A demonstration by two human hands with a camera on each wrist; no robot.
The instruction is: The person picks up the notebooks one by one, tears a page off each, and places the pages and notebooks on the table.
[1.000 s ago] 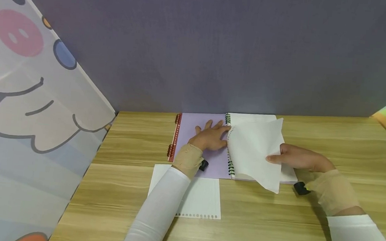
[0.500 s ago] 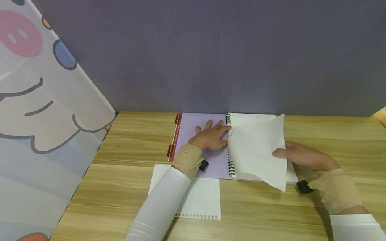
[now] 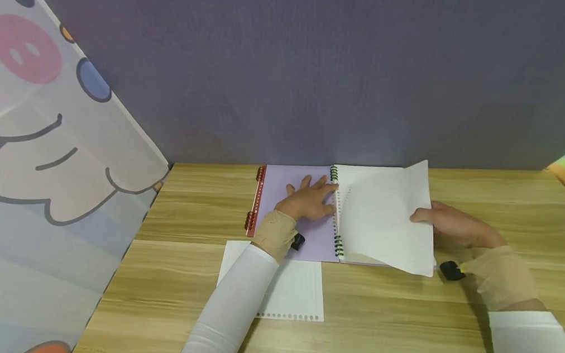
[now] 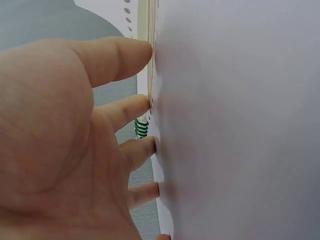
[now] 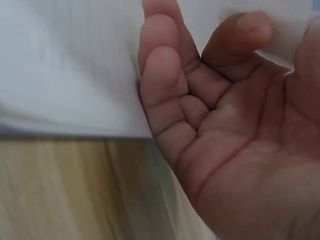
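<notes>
Open spiral notebook (image 3: 307,240) lies at the far edge of the wooden desk (image 3: 400,332), lilac cover folded left. Left hand (image 3: 308,201) lies flat on that cover, fingers straight and spread, tips at the green spiral (image 3: 338,246). Right hand (image 3: 452,225) pinches the right edge of a white sheet (image 3: 384,224), thumb on top, fingers curled under; the sheet is lifted and skewed, its punched edge near the spiral. Left wrist view shows what the head view doesn't: fingertips (image 4: 142,105) right against the page stack, one green coil (image 4: 141,128) between them. Right wrist view shows curled fingers (image 5: 165,85) under the paper, desk below. A loose punched sheet (image 3: 298,290) lies nearer, partly under the left sleeve (image 3: 230,312).
</notes>
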